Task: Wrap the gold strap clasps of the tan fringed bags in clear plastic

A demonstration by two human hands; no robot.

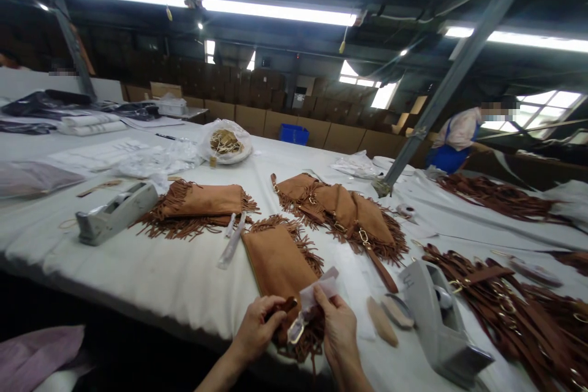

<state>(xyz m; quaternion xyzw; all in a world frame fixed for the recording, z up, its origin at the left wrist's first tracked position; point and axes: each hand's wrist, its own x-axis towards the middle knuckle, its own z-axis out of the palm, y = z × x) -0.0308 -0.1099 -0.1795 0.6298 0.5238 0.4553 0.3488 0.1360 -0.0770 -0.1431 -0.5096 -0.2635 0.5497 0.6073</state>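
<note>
A brown fringed pouch point(278, 260) lies flat in front of me, its fringe spreading at the right side and the near end. Over its near end my left hand point(260, 327) pinches a short brown leather strap point(289, 306). A gold-coloured clasp point(296, 329), partly covered by something clear and shiny, hangs between my hands. My right hand point(339, 324) is closed on a thin whitish sheet point(319, 291), thumb on top. Just beyond the pouch lie narrow clear plastic sleeves point(232, 242). Whether the sheet touches the clasp is hard to tell.
Stacked fringed pouches point(206, 201) lie left, beside a grey tape dispenser point(117, 211). More pouches with wrist straps point(342, 211) overlap ahead. A second tape dispenser point(438, 318) and heaped brown straps point(509, 312) are at right. A metal post point(441, 92) rises behind; a person point(457, 135) works beyond.
</note>
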